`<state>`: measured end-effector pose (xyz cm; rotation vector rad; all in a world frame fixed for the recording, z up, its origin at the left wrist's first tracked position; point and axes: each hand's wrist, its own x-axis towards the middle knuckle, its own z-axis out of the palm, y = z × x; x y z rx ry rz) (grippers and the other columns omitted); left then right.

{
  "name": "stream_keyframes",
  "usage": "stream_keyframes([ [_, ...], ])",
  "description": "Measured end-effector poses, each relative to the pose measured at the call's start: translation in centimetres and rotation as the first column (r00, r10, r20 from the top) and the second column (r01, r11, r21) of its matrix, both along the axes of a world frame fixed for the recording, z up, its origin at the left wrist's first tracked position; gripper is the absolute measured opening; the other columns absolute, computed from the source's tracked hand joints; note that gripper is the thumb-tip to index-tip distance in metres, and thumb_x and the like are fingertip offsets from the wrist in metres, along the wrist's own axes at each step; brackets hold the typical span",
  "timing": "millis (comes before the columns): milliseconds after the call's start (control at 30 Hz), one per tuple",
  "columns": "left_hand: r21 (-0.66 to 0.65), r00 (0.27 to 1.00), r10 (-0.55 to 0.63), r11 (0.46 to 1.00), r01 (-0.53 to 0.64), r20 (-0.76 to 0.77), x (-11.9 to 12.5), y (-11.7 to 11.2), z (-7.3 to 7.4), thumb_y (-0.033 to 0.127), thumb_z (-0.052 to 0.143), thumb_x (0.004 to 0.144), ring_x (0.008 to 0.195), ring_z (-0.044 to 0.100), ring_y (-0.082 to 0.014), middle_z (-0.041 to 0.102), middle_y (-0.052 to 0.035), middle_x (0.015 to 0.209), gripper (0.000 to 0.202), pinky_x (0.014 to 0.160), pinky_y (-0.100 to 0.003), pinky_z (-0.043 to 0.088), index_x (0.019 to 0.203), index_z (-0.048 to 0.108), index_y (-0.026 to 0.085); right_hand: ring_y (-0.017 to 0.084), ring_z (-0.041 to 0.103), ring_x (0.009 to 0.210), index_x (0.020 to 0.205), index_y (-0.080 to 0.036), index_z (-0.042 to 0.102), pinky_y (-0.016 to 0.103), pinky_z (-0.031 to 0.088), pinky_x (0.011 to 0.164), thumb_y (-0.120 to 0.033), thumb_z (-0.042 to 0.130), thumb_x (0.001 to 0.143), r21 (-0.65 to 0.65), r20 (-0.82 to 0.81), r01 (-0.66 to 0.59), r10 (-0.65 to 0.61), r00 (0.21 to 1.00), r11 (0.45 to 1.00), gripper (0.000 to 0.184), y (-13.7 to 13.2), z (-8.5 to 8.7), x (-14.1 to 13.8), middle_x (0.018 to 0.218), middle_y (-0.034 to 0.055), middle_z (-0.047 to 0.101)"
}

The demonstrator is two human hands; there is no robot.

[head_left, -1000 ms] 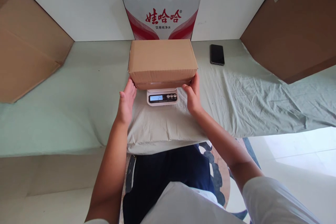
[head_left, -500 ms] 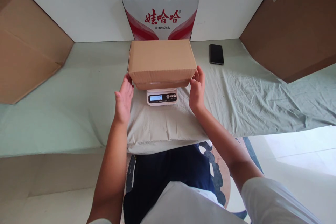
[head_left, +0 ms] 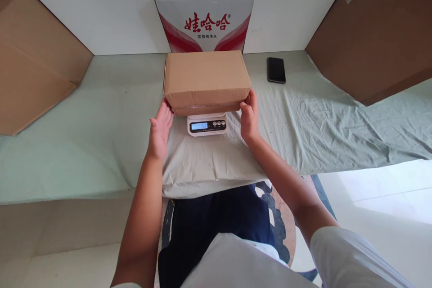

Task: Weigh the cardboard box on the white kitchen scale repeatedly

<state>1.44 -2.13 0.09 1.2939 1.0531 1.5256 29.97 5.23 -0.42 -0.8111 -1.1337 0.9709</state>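
Note:
A closed brown cardboard box (head_left: 206,72) rests on a small white digital scale (head_left: 207,132). Most of the scale's top is hidden under the box; its lit display reads what looks like 53. My left hand (head_left: 159,130) presses along the box's lower left side, fingers stretched together and thumb out. On the opposite side, my right hand (head_left: 249,117) has its fingers round the lower right corner, with the thumb near the front face. The box sits between both hands, and some fingertips are hidden by it.
A pale green cloth (head_left: 114,112) covers the table. A black phone (head_left: 276,70) lies right of the box. Behind stands a white and red printed carton (head_left: 205,13). Large cardboard panels flank the table, left (head_left: 43,58) and right (head_left: 378,36).
Both hands have closed in on the box's sides, the right one moving left against its corner. The display has gone from about 42 to about 53. The box stays on the scale.

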Motion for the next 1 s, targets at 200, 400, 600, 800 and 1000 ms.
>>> stream_keyframes([
  [200,-0.017,0.997,0.046,0.999,-0.047,-0.055,-0.1,0.0,0.5,0.105,0.037,0.096,0.184,0.024,-0.0340,0.034,-0.0060,0.195,0.113,0.151,-0.050,0.024,0.181,0.050,0.032,0.037,0.044,0.174,0.153,-0.044,0.055,0.072,0.032,0.147,-0.071,0.075,0.084,-0.035,-0.085,0.036,-0.038,0.996,0.999,0.077,0.0,0.0,0.4,0.175,0.0026,0.056],
  [400,-0.062,0.990,0.099,0.992,-0.106,-0.099,-0.7,0.3,0.5,0.108,0.034,0.092,0.185,0.021,-0.0304,0.036,-0.0002,0.194,0.113,0.150,-0.048,0.024,0.180,0.051,0.039,0.036,0.045,0.175,0.154,-0.043,0.054,0.072,0.033,0.147,-0.067,0.071,0.088,-0.081,-0.100,0.044,-0.052,0.994,0.996,0.073,-0.2,0.3,0.7,0.178,0.0022,0.054],
  [600,-0.042,0.988,0.112,0.992,-0.117,-0.103,-0.9,0.6,0.3,0.107,0.032,0.093,0.185,0.018,-0.0307,0.032,-0.0017,0.196,0.113,0.151,-0.049,0.022,0.181,0.048,0.038,0.034,0.047,0.175,0.150,-0.041,0.055,0.070,0.030,0.149,-0.062,0.069,0.086,-0.116,-0.140,0.063,-0.079,0.987,0.991,0.069,-0.3,1.0,0.5,0.177,0.0021,0.056],
  [800,-0.038,0.990,0.116,0.992,-0.119,-0.078,-0.6,0.6,0.4,0.108,0.035,0.091,0.185,0.018,-0.0305,0.032,-0.0024,0.196,0.114,0.151,-0.049,0.020,0.180,0.050,0.038,0.033,0.049,0.174,0.149,-0.039,0.055,0.067,0.029,0.150,-0.058,0.068,0.085,-0.133,-0.163,0.087,-0.108,0.981,0.987,0.068,-0.2,1.3,0.5,0.178,0.0029,0.055],
  [1000,-0.019,0.989,0.150,0.988,-0.150,-0.001,0.2,0.2,1.2,0.111,0.023,0.090,0.186,0.016,-0.0327,0.029,-0.0108,0.196,0.125,0.151,-0.049,0.020,0.180,0.050,0.028,0.035,0.045,0.176,0.153,-0.038,0.055,0.067,0.031,0.148,-0.066,0.067,0.085,-0.131,-0.144,0.082,-0.101,0.984,0.988,0.074,0.1,1.3,0.9,0.181,0.0044,0.051],
])
